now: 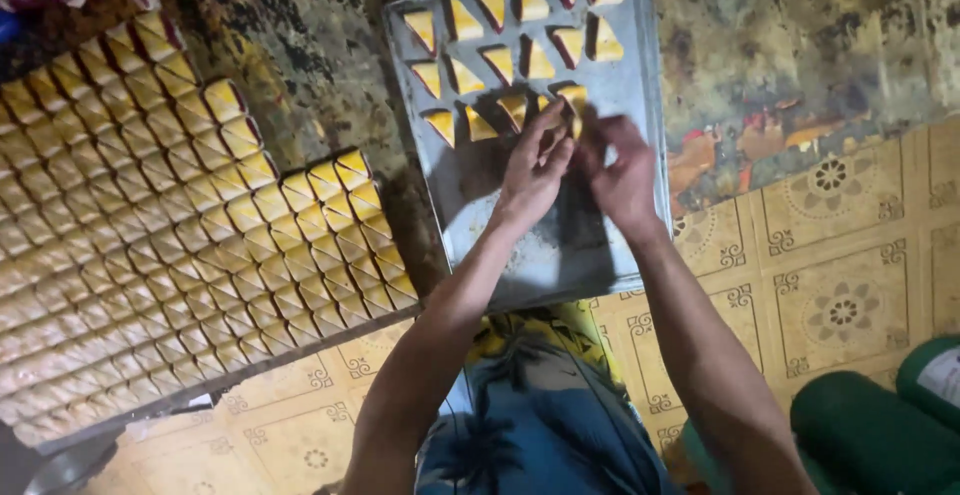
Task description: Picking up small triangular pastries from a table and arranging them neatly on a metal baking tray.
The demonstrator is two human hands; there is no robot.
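A grey metal tray [600,255] lies on the floor in front of me, with rows of yellow triangular pastries set in pairs across its far half. My left hand [535,165] and my right hand [620,170] meet over the tray's middle. Their fingertips close together on one yellow pastry [570,100] at the right end of the nearest row. Part of that pastry is hidden by my fingers. The near half of the tray is bare metal.
A large tray [150,235] packed with several rows of yellow pastries fills the left side. Patterned yellow floor covering [840,255] lies to the right, dark worn floor beyond. Green cylindrical objects [880,435] sit at the lower right. My blue-patterned clothing [540,415] is below.
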